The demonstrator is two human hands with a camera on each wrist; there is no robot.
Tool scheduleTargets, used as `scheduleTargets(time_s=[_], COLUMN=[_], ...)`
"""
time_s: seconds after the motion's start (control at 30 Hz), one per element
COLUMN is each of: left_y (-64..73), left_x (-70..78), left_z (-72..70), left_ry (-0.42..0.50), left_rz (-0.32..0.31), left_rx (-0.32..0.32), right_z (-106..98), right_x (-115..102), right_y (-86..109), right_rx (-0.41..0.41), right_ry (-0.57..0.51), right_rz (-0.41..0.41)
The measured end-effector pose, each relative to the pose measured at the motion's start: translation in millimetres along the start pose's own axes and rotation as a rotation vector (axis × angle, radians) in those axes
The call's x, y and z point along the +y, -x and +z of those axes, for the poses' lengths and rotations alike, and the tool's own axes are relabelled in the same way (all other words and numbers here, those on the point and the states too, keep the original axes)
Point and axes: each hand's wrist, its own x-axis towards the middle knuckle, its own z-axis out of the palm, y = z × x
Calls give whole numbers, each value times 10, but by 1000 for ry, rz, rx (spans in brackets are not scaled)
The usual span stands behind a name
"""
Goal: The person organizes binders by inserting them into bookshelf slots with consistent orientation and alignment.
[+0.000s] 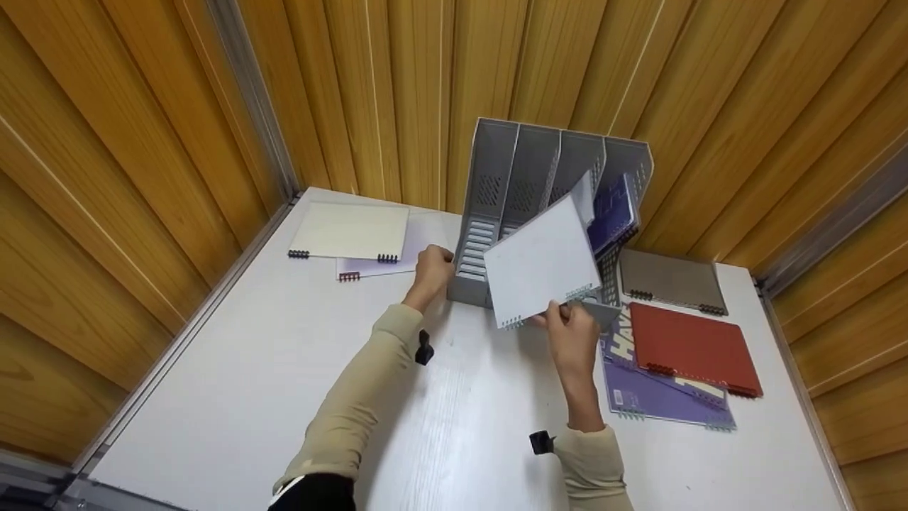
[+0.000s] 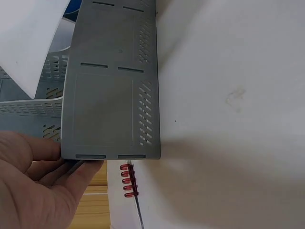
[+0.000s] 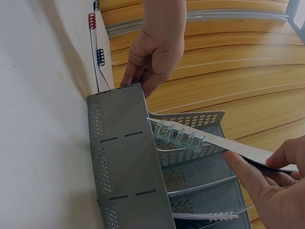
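Note:
My right hand point(image 1: 574, 344) pinches a white spiral notebook point(image 1: 543, 262) near its clear-coiled edge. The notebook is tilted over the front of a grey file organizer point(image 1: 468, 289) with upright dividers. My left hand point(image 1: 431, 275) grips the organizer's left front corner; in the left wrist view its fingers point(image 2: 78, 179) wrap the end of the grey front panel point(image 2: 109, 105). A dark blue notebook point(image 1: 611, 213) stands toward the organizer's right side, a pale sheet or cover point(image 1: 584, 197) beside it. In the right wrist view the coil point(image 3: 178, 137) hangs just above the compartments.
On the left lie a cream notebook point(image 1: 349, 231) and a pale purple one point(image 1: 425, 238) under it. To the right are a grey-brown notebook point(image 1: 674, 280), a red one point(image 1: 699, 344) and purple ones point(image 1: 656, 397), overlapping. Wooden-slat walls point(image 1: 397, 85) close in the white table point(image 1: 269, 341).

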Motion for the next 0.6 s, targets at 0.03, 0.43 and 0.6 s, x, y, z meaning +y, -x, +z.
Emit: scheduleTargets(time_s=[0.03,0.43,0.6], left_y=[-8,-48,-46], left_x=[4,1,29], left_z=[-12,-41,-26], left_ry=[-13,-4,-10], left_rz=[3,-40,-31], left_rx=[-13,-42,-45], right_z=[7,7,-21], right_x=[3,37,57], right_y=[-1,-16,-44], right_rx=[5,13,38], right_ry=[-2,7,1], right_rz=[-2,9,0])
